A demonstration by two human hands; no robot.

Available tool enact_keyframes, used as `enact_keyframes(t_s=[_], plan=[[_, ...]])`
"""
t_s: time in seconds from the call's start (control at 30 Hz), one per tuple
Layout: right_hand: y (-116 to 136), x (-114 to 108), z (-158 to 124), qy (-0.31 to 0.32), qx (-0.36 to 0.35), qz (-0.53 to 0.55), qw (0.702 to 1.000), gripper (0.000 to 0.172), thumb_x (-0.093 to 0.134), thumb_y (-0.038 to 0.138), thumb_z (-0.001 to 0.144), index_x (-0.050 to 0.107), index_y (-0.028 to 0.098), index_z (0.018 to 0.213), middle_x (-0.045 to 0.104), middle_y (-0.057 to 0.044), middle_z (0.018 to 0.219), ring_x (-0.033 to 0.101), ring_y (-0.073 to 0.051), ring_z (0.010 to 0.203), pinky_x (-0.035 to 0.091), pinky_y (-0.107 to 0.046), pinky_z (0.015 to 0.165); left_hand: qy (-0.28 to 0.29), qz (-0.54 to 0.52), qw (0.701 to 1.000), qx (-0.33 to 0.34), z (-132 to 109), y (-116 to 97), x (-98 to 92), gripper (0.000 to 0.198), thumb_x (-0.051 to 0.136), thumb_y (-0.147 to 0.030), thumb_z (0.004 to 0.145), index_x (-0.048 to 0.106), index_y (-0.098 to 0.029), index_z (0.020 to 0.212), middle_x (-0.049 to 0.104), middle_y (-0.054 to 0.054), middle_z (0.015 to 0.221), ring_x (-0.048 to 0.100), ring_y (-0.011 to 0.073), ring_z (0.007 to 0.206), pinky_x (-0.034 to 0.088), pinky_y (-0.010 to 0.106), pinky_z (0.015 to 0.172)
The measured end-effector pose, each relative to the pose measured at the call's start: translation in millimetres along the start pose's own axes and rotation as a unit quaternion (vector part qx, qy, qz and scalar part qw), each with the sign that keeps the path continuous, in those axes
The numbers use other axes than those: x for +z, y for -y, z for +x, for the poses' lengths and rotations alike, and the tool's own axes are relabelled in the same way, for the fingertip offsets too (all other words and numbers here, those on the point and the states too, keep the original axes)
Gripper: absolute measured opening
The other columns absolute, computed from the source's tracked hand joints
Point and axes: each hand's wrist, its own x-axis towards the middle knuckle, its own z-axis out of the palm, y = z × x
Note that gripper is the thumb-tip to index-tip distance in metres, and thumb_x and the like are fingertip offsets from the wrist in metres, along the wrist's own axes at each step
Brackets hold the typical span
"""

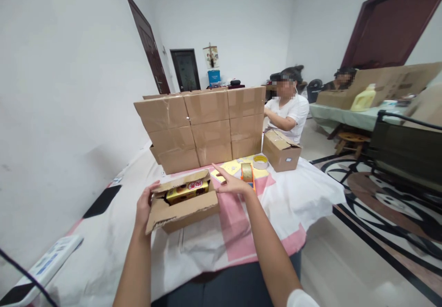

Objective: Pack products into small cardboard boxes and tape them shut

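An open cardboard box (189, 210) sits on the cloth-covered table in front of me, its flaps raised and torn along the edges. Inside lies a gold package (186, 193) with red and white print, partly hidden by the flaps. My left hand (144, 203) is at the box's left end, fingers curled round the flap there. Beside the box's right end, my right hand (233, 183) has its fingers stretched apart and holds nothing; whether it touches the cardboard I cannot tell. Just past it stands an orange tape dispenser (247, 172) with a roll in it.
A tall cardboard partition (210, 130) stands behind the box. To its right are a loose tape roll (260, 162) and a closed carton (281, 153). A co-worker (288, 113) sits beyond. A power strip (48, 263) and a black flat item (102, 201) lie left.
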Motion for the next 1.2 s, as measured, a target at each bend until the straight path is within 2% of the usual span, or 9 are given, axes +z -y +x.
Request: enact_keyframes(t_s=[0.2,0.43,0.57,0.7,0.8,0.9,1.0,1.1,1.2], plan=[[9,2,-2,0.093,-0.004,-0.028,0.995,0.121,0.087,0.036,0.066,0.013,0.038,0.162,0.007,-0.008,0.171,0.021,-0.032,0.154,0.038,-0.047,0.115,0.008,-0.073,0.995,-0.071,-2,6,-5.0,0.060,0.060,-0.080,0.071,0.073,-0.022,0.079,0.062,0.005,0.141,0.055,0.0332,0.130,0.043,0.046,0.111],[11,4,-6,0.167,-0.018,0.013,0.986,0.133,0.093,0.040,0.058,0.011,0.033,0.163,0.022,-0.010,0.168,0.023,-0.030,0.155,0.032,-0.041,0.120,0.005,-0.096,0.991,-0.090,-1,10,-4.2,0.061,0.062,-0.079,0.068,0.075,-0.020,0.080,0.070,0.007,0.127,0.060,0.0332,0.121,0.048,0.045,0.105],[16,14,-3,0.098,-0.005,-0.004,0.995,0.135,0.095,0.037,0.052,0.017,0.033,0.162,0.019,-0.006,0.169,0.019,-0.031,0.155,0.024,-0.044,0.124,-0.027,-0.109,0.990,-0.083,-6,10,1.3,0.060,0.059,-0.078,0.071,0.071,-0.020,0.077,0.068,0.008,0.129,0.056,0.0340,0.127,0.045,0.045,0.108],[18,32,5,-0.017,0.007,0.076,0.997,0.098,0.076,0.044,0.079,0.024,0.031,0.161,0.024,-0.005,0.168,0.032,-0.028,0.150,0.028,-0.043,0.122,-0.034,-0.140,0.988,-0.060,-25,4,8.7,0.060,0.047,-0.077,0.080,0.068,-0.022,0.087,0.064,0.005,0.133,0.055,0.0297,0.129,0.046,0.040,0.108],[16,43,14,-0.076,0.041,0.116,0.989,0.092,0.071,0.035,0.079,0.027,0.032,0.160,0.032,-0.004,0.165,0.042,-0.027,0.144,0.030,-0.043,0.121,-0.004,-0.135,0.989,-0.053,-39,1,9.9,0.043,0.059,-0.057,0.078,0.066,-0.027,0.108,0.064,0.001,0.132,0.060,0.0266,0.122,0.052,0.036,0.097],[12,49,21,-0.100,0.064,0.129,0.985,0.093,0.068,0.024,0.074,0.031,0.034,0.159,0.034,-0.001,0.164,0.040,-0.026,0.146,0.029,-0.041,0.121,-0.002,-0.080,0.995,-0.063,-39,-2,6.7,0.047,0.065,-0.035,0.066,0.065,-0.029,0.112,0.065,0.000,0.128,0.063,0.0251,0.114,0.054,0.031,0.086],[11,48,24,-0.110,0.064,0.129,0.984,0.092,0.064,0.022,0.072,0.034,0.034,0.158,0.034,0.001,0.164,0.036,-0.025,0.148,0.029,-0.039,0.122,-0.009,-0.047,0.996,-0.078,-35,-5,2.2,0.053,0.066,-0.028,0.060,0.065,-0.027,0.112,0.068,0.001,0.120,0.065,0.0254,0.108,0.055,0.032,0.082],[10,44,24,-0.092,0.043,0.123,0.987,0.091,0.063,0.022,0.072,0.035,0.032,0.158,0.029,0.002,0.166,0.032,-0.025,0.151,0.026,-0.038,0.123,-0.026,-0.027,0.997,-0.070,-41,-16,-0.6,0.052,0.070,-0.026,0.061,0.065,-0.027,0.113,0.067,0.003,0.126,0.062,0.0279,0.117,0.053,0.037,0.094],[9,44,26,-0.093,0.040,0.123,0.987,0.091,0.063,0.021,0.070,0.037,0.029,0.157,0.030,0.000,0.166,0.035,-0.026,0.149,0.028,-0.038,0.122,-0.072,0.083,0.992,0.061,-59,-35,3.3,0.037,0.073,-0.030,0.072,0.068,-0.028,0.109,0.063,0.003,0.137,0.051,0.0289,0.135,0.037,0.044,0.116]])
